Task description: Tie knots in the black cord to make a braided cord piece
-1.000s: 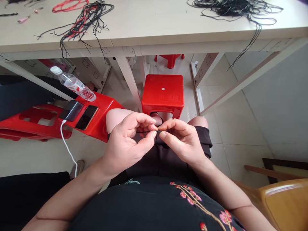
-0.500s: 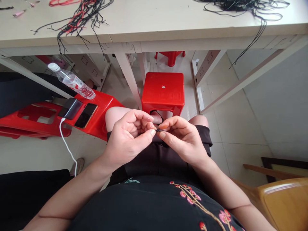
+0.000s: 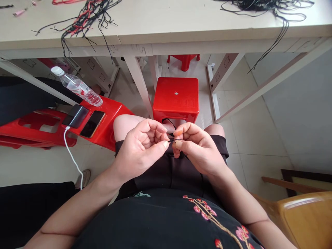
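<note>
Above my lap, a thin black cord (image 3: 172, 140) runs between my fingertips. My left hand (image 3: 142, 147) pinches one part of it between thumb and index finger. Just to the right, my right hand (image 3: 198, 147) pinches the cord with its thumb and fingers. Only a short stretch shows in the gap between the hands; the rest is hidden by the fingers or lost against the dark shorts.
On the table (image 3: 166, 26) lie a tangle of black and red cords (image 3: 88, 17) and a black cord bundle (image 3: 254, 6), ends hanging over the edge. A bottle (image 3: 77, 86), phone (image 3: 92, 123) and power bank (image 3: 75, 116) rest on a red stool (image 3: 114, 110). Another red stool (image 3: 176, 95) stands ahead.
My right hand has shifted slightly right and its fingers have rearranged, so a little more cord shows between the hands. My left hand has hardly moved and keeps its pinch.
</note>
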The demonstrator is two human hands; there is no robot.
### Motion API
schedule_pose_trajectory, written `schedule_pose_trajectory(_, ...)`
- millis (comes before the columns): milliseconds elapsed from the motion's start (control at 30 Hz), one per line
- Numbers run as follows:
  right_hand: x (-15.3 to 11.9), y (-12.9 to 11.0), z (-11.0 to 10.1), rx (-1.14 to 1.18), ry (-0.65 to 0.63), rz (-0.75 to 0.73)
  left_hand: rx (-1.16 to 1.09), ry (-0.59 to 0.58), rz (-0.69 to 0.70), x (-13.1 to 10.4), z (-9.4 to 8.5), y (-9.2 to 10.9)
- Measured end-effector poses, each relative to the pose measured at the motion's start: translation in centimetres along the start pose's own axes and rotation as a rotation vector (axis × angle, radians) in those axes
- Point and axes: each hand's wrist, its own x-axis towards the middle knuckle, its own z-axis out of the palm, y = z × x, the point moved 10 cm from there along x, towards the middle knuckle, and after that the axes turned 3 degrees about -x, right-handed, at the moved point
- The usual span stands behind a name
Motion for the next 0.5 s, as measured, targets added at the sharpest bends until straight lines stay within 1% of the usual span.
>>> schedule_pose_trajectory(100, 0.0, -0.1, 0.2, -0.017, -0.012, -0.016, 0.01, -0.002, -0.019, 0.0, 0.0, -0.4)
schedule_pose_trajectory(300, -0.2, -0.8, 0.6, -0.144, -0.002, -0.079, 0.012, 0.033, -0.058, 0.0, -0.5, -1.0)
schedule_pose_trajectory(500, -0.4, -1.5, 0.7, -0.246, 0.028, -0.124, 0.052, 0.041, -0.054, -0.1, -0.6, -0.8)
